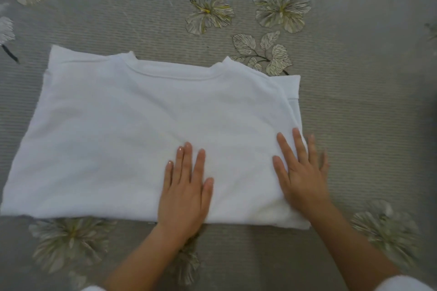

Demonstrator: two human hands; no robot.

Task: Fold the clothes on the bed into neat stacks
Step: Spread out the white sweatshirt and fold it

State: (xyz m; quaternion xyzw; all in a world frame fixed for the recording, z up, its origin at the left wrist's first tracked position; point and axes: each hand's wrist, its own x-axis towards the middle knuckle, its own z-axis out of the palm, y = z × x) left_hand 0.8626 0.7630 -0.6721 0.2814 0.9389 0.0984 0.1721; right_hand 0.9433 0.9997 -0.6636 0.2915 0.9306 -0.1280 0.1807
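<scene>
A white T-shirt [123, 130] lies flat on the bed, its collar toward the far side and its bottom part folded under or over at the near edge. The right sleeve is tucked in along the right side. My left hand [185, 186] rests flat on the shirt near the middle of its near edge, fingers straight. My right hand [301, 172] lies flat on the shirt's near right corner, fingers spread, the outer fingers reaching over the right edge onto the bedspread.
The grey ribbed bedspread [354, 101] with pale flower prints surrounds the shirt on all sides. White sleeves of my own top show at the bottom edge of the view.
</scene>
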